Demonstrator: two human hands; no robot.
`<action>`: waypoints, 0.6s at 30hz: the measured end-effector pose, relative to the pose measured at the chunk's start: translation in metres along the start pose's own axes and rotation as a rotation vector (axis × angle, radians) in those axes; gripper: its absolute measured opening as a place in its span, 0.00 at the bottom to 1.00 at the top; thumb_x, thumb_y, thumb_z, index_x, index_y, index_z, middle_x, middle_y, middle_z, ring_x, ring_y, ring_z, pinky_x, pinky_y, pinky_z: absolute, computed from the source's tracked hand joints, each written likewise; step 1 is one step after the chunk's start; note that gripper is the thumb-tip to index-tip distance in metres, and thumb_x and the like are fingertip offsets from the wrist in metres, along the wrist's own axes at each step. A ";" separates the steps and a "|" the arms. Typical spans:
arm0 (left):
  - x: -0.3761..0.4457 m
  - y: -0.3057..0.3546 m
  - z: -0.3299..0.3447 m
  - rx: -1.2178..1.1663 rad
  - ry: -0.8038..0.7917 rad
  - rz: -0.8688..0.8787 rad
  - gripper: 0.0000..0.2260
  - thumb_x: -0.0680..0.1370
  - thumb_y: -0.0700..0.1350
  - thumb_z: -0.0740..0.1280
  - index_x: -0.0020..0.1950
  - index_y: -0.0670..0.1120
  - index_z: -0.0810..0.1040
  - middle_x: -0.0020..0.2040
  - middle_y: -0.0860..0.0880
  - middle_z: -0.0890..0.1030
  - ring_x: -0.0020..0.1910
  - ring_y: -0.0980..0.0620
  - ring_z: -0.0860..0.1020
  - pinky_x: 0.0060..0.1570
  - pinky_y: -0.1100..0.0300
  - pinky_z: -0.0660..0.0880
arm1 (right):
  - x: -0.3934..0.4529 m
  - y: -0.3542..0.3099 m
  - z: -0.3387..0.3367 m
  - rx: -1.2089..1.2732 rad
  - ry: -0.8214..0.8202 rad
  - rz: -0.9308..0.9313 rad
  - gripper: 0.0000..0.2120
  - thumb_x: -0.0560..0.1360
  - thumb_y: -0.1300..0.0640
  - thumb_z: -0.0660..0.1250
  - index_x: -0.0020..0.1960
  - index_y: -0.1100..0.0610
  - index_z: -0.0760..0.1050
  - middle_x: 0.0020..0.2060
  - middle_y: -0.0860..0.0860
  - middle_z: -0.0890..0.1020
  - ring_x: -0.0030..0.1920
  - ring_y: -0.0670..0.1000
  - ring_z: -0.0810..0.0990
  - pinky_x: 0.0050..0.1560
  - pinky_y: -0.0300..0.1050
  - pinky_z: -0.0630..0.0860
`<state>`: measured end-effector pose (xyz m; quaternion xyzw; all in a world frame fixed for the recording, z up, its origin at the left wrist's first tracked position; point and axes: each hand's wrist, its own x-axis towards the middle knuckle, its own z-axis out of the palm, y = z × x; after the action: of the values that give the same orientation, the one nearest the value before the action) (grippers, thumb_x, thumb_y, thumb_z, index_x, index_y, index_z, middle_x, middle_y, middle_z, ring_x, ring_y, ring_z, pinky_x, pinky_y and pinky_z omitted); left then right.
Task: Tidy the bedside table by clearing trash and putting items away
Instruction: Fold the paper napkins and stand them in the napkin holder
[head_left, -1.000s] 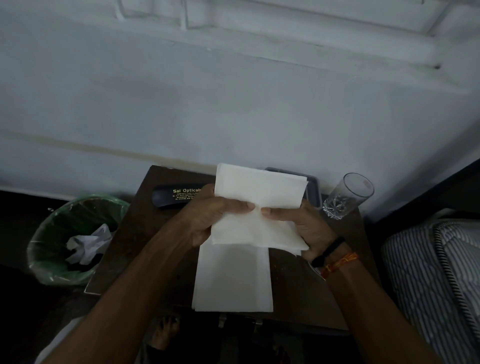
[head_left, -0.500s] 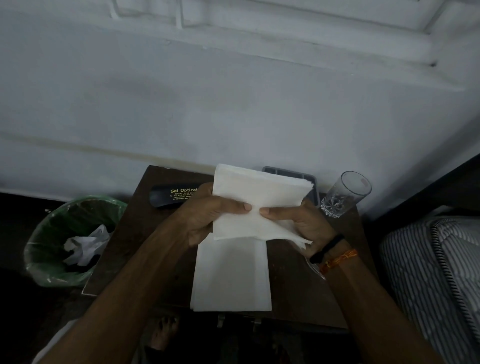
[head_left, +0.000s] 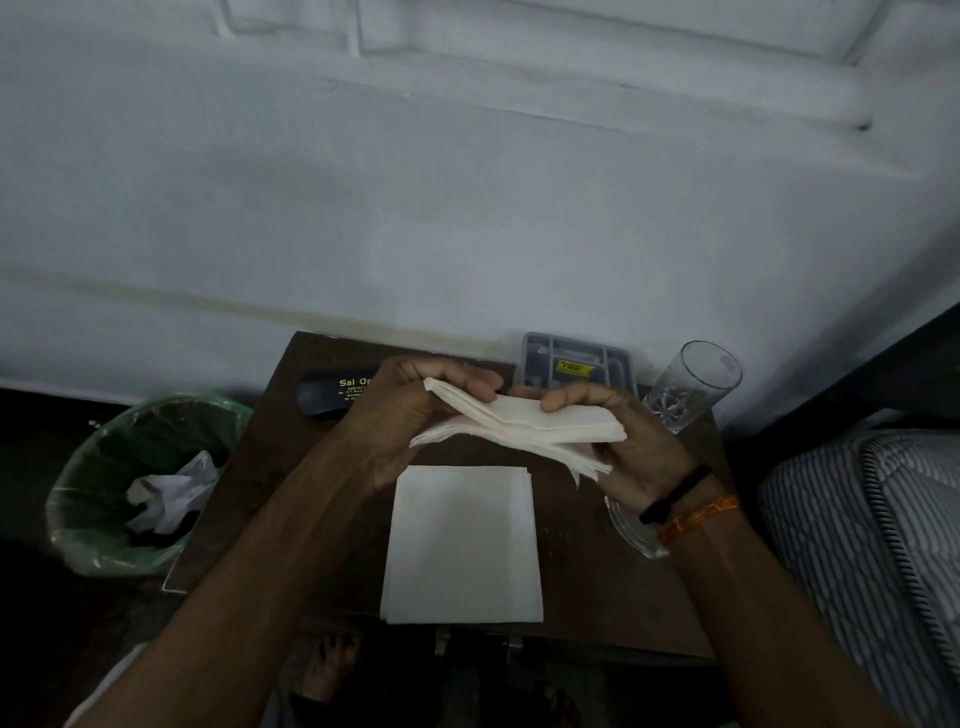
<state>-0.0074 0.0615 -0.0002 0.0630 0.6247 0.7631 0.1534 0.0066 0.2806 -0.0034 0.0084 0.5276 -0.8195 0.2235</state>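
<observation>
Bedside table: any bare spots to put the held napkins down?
Bare wood on the table left of the flat napkin stack, below the spectacle case; also between that stack and the glass dish. Back edge is crowded: case, grey organiser tray, tumbler.

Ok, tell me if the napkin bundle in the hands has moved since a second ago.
Yes. The napkin bundle has tipped from upright to nearly flat, its top edge dropping below the grey organiser tray it covered before. Both hands hold it above the napkin stack.
</observation>
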 end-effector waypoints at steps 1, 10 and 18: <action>0.000 0.000 0.000 -0.007 0.009 0.003 0.11 0.71 0.35 0.69 0.33 0.47 0.86 0.44 0.46 0.86 0.46 0.50 0.83 0.47 0.59 0.81 | 0.000 -0.001 0.000 0.012 0.001 0.004 0.04 0.68 0.63 0.68 0.37 0.60 0.83 0.59 0.63 0.81 0.61 0.61 0.79 0.54 0.49 0.80; 0.001 0.003 -0.002 -0.133 0.008 -0.038 0.24 0.76 0.26 0.60 0.27 0.46 0.82 0.48 0.44 0.84 0.52 0.45 0.81 0.44 0.54 0.82 | 0.000 -0.005 -0.014 -0.017 0.092 -0.082 0.22 0.70 0.78 0.55 0.29 0.59 0.78 0.56 0.62 0.83 0.60 0.62 0.80 0.52 0.59 0.82; 0.005 -0.008 -0.011 0.060 0.007 0.108 0.22 0.74 0.24 0.62 0.30 0.46 0.85 0.47 0.48 0.85 0.51 0.48 0.82 0.48 0.54 0.81 | 0.001 -0.006 -0.020 -0.014 0.152 -0.111 0.21 0.75 0.75 0.52 0.33 0.59 0.78 0.56 0.61 0.83 0.61 0.63 0.79 0.51 0.54 0.83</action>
<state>-0.0136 0.0544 -0.0110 0.0985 0.6434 0.7515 0.1076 -0.0006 0.2996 -0.0071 0.0400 0.5484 -0.8239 0.1371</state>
